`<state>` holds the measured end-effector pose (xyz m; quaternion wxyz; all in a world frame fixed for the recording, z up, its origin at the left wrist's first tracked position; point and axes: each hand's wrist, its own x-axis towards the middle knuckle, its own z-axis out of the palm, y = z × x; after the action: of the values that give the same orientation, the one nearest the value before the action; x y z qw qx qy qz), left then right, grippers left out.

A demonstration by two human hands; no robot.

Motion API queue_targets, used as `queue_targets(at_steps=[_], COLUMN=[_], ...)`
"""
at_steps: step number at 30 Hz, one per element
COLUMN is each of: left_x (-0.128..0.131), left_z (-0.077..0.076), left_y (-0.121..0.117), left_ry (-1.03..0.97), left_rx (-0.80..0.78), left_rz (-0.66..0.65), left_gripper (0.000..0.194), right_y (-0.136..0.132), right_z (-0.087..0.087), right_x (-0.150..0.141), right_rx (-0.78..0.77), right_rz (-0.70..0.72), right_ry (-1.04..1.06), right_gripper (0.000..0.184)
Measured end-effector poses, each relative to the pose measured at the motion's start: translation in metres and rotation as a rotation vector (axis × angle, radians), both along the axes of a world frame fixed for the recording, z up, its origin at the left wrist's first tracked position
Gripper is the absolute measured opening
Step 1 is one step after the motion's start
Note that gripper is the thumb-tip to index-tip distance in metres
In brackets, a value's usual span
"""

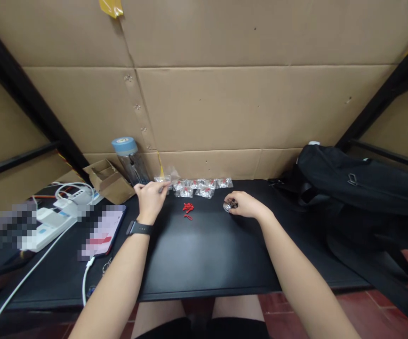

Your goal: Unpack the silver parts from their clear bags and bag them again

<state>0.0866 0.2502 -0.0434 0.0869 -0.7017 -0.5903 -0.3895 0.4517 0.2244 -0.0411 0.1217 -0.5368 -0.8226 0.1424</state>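
My left hand (151, 200), a dark watch band at its wrist, is at the left end of a group of small clear bags. Its thumb and fingers pinch a thin, see-through plastic bag (174, 173). Silvery things with red bits show inside the packed bags (204, 191) along the wall. To the right, my right hand (245, 204) rests low on the black table, its fingers closed round a shiny round metal piece (228, 206), partly hidden by them. Between the hands lies a small heap of red cord loops (188, 207), with one loop (188, 217) apart in front.
At the left stand a bottle with a blue lid (124, 147), an opened cardboard box (109, 182) and a white power strip (50, 227) with cables. A phone (105, 231) lies nearer. A black bag (362, 193) fills the right side. Cardboard (211, 108) walls the back.
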Motion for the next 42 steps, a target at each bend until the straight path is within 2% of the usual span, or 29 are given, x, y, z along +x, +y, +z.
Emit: queue_targets(at_steps=[3,7,10,13,16,19,21,24,28,31,35,39,42], left_x=[0.029,0.074,0.093,0.095,0.083,0.06,0.044,0.029,0.031,0.036,0.035,0.032,0.035], left_z=[-0.003,-0.013,-0.019,-0.019,-0.013,-0.008,-0.008,-0.011,-0.014,-0.016,-0.017,-0.008,0.003], left_y=[-0.012,-0.031,-0.042,-0.043,-0.036,-0.022,-0.012,-0.005,-0.007,-0.01,-0.01,-0.012,-0.016], left_ry=[0.067,0.194,0.274,0.299,0.205,0.073,0.092,0.226,0.277,0.305,0.329,0.293,0.158], left_rx=[0.032,-0.024,-0.121,-0.233,-0.299,-0.281,-0.301,-0.41,-0.428,-0.408,-0.41,-0.354,-0.295], left_rz=[-0.21,-0.467,-0.58,-0.64,-0.612,-0.445,-0.38,-0.436,-0.469,-0.455,-0.446,-0.484,-0.493], left_gripper=[0.017,0.021,0.023,0.033,0.045,0.035,0.029,0.019,0.013,0.016,0.01,0.011,0.014], right_y=[0.0,0.001,0.002,0.002,0.002,0.001,0.0,0.0,0.0,0.001,0.002,0.0,-0.005], right_z=[0.0,-0.001,-0.002,-0.001,0.001,0.005,0.008,0.011,0.011,0.008,0.008,0.013,0.02], right_x=[0.001,0.004,0.005,0.005,0.007,0.01,0.012,0.013,0.013,0.012,0.012,0.009,-0.001], right_rx=[0.019,0.03,0.037,0.037,0.034,0.039,0.052,0.075,0.105,0.116,0.142,0.242,0.306], right_rz=[-0.015,-0.018,-0.014,-0.024,-0.031,-0.033,-0.046,-0.075,-0.079,-0.054,-0.035,-0.056,-0.084], right_ry=[0.002,0.014,0.016,0.014,0.032,0.076,0.115,0.178,0.221,0.232,0.253,0.324,0.44], right_gripper=[0.033,0.03,0.03,0.031,0.03,0.029,0.03,0.033,0.036,0.034,0.034,0.033,0.037])
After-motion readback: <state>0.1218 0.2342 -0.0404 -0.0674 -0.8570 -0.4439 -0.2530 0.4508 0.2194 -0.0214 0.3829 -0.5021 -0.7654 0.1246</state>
